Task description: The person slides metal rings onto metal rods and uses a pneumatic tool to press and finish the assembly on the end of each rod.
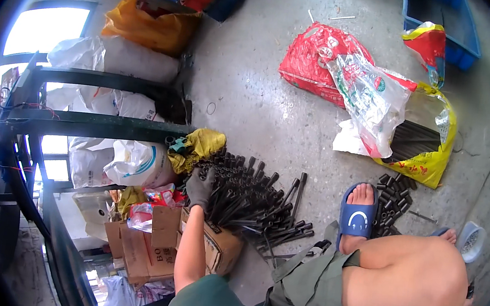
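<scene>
My left hand (199,189), in a dark grey glove, reaches to the near-left edge of a heap of black metal tubes (241,191). Its fingers look bent against the heap; whatever they hold is hidden among the dark pieces. Many tubes have a wider socket end, and several long ones stick out toward the right. Just beyond the glove lies a crumpled yellow bag (205,144). A cardboard box (220,249) stands beside my forearm. My right hand does not show.
Black-framed racking (98,125) with white sacks (112,55) lines the left. A red bag (317,59) and a yellow bag (428,169) holding black rods lie far right. Short black tubes (392,198) lie by my slippered foot (358,215). A blue crate (464,53) stands behind.
</scene>
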`<state>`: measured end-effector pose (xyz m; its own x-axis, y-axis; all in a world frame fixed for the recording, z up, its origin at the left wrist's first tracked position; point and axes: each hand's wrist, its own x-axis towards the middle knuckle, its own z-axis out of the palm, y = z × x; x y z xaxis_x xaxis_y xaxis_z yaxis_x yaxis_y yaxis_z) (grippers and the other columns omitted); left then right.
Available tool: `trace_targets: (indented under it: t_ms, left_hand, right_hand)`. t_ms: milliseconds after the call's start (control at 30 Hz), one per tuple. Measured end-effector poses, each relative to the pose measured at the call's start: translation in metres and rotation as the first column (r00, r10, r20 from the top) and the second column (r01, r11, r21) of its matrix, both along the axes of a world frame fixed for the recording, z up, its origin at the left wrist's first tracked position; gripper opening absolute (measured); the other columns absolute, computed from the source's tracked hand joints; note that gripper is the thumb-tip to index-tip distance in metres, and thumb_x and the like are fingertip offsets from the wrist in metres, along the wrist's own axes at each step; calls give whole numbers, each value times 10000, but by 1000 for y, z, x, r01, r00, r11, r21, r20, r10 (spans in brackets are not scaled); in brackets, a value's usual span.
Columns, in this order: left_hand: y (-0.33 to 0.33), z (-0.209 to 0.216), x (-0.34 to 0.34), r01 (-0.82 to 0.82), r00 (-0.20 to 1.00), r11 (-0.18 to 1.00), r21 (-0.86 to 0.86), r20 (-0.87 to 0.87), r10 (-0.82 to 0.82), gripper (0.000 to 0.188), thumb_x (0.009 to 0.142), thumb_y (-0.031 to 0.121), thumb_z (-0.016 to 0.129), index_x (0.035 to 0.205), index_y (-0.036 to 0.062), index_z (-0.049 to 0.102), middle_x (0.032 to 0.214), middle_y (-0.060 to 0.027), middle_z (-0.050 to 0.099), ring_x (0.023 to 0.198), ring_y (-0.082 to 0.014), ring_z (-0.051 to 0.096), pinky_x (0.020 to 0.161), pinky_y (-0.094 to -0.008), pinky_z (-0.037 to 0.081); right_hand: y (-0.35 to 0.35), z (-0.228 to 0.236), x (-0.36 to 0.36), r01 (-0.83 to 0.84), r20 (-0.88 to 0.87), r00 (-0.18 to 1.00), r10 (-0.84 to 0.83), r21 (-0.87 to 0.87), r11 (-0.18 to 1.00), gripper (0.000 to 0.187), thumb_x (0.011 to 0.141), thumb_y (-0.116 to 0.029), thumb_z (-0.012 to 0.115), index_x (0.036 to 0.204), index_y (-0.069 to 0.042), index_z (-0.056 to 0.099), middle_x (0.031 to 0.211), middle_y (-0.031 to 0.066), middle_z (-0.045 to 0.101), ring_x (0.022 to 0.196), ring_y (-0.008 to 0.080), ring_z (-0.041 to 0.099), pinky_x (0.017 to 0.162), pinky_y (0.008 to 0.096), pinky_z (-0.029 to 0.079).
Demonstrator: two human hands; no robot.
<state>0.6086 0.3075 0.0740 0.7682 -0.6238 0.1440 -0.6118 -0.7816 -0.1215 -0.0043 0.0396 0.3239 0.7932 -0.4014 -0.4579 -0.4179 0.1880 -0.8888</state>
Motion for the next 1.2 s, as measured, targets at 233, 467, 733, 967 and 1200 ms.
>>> trace_targets:
  t_ms: [233,467,733,967,1200]
  left_hand:
    - [-11,-39,-1,-200,974,970,140,138,181,648,965,566,642,1319,26,581,1206,-273,636,1108,-468,610,956,-565,487]
    - [-156,-23,-193,543,839,810,-223,197,-508,598,986,338,681,1421,-29,500,1361,-262,562,1241,-445,541,1103,-559,405]
    - [-415,-95,-446,850,-75,105,-517,-316,-946,576,946,296,707,1383,-32,525,1251,-326,602,1227,-494,556,1082,-521,433]
    - [-460,-162,-457,962,90,200,-187,-471,-877,279,862,341,728,863,73,805,894,-244,728,938,-459,687,833,-534,532]
    - [-465,-150,-499,894,356,447,-19,-574,-737,257,848,331,736,857,85,807,924,-246,735,946,-453,698,833,-532,535]
  right_hand:
    - [5,-37,-37,166,154,976,-154,-73,983,271,917,-67,712,1145,77,675,1296,266,660,1170,296,694,1003,387,556]
    - [6,-96,-114,300,444,861,-248,-49,953,265,906,-80,720,1125,65,678,1265,256,662,1148,305,693,981,397,558]
    - [33,-109,-160,370,501,809,-308,-26,929,259,894,-95,729,1102,52,682,1230,245,664,1123,316,692,957,407,559]
    - [14,-205,-152,392,231,897,-377,-22,920,254,882,-108,738,1081,40,686,1199,235,666,1100,326,691,935,417,561]
    - [17,-372,-129,73,-342,927,-154,-238,969,249,871,-121,746,1061,29,689,1168,225,668,1078,336,690,914,426,562]
